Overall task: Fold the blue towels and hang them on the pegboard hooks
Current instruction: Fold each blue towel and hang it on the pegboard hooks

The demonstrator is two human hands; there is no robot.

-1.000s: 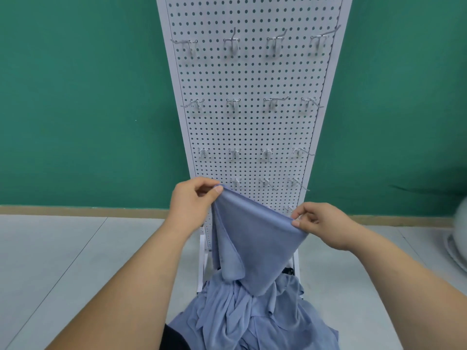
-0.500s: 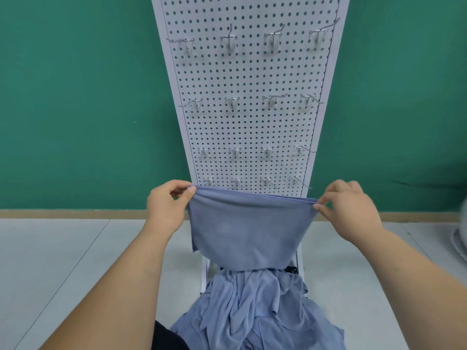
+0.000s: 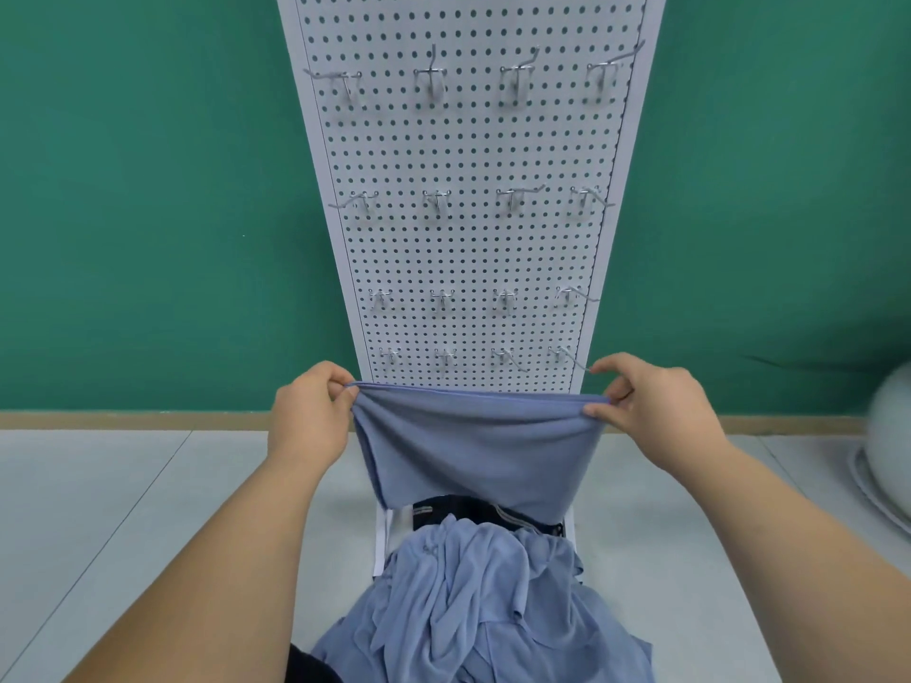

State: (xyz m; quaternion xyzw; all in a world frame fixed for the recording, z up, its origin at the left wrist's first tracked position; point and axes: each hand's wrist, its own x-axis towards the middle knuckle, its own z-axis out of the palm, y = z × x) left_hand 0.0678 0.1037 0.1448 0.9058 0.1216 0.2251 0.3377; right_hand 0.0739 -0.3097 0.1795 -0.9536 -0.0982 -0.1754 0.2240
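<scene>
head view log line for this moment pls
blue towel: held spread before pegboard | left hand: pinches its top left corner | right hand: pinches top right corner | towel pile: below | visible hooks: bare

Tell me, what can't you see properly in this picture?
All in the head view:
Pegboard: its lower part is hidden behind the held towel, and its top is cut off by the edge.
Dark thing: mostly covered by the pile of towels; I cannot tell what it is.
White round thing: blurred and cut off at the right edge.
Pile: too crumpled to count.
</scene>
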